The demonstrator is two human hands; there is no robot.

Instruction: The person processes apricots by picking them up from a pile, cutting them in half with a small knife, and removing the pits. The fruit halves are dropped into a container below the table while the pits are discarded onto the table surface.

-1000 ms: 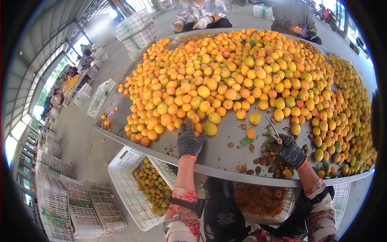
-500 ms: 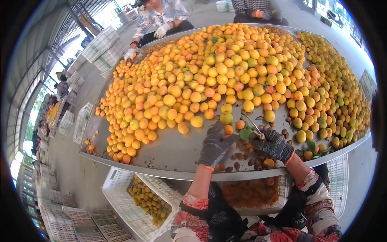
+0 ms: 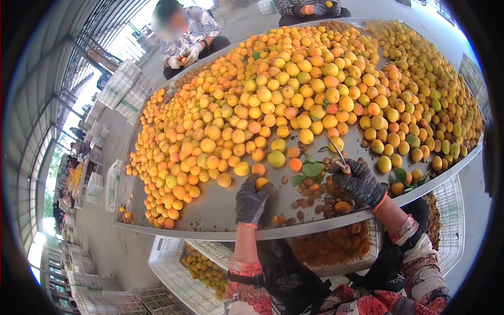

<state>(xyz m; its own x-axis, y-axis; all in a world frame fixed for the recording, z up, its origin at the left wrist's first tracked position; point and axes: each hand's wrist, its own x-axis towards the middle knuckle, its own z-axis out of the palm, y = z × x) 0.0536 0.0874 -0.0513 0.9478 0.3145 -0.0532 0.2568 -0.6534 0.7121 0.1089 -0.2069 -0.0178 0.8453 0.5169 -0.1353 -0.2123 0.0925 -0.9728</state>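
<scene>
My left hand (image 3: pixel 252 202), in a dark grey glove, is closed around an orange-yellow apricot (image 3: pixel 261 182) near the front of the metal table (image 3: pixel 220 210). To the right, my gloved right hand (image 3: pixel 361 184) grips a small knife (image 3: pixel 342 164) by its red and white handle, its thin blade pointing up and away. Green leaves (image 3: pixel 312 169) lie between the hands. Brown pits (image 3: pixel 310 199) and a few apricot halves are scattered by the near edge. A large heap of apricots (image 3: pixel 294 84) covers the far part of the table.
Below the front edge are a white crate (image 3: pixel 168 262) of whole apricots and a container of orange halves (image 3: pixel 336 244). Across the table, one person (image 3: pixel 184 37) holds fruit in gloved hands, and another person's gloved hand (image 3: pixel 317 9) shows. Stacked crates (image 3: pixel 123 86) stand left.
My left hand has moved left, away from the leaves, and now holds an apricot. My right hand keeps the knife. The person across has brought both hands together, and the view has shifted.
</scene>
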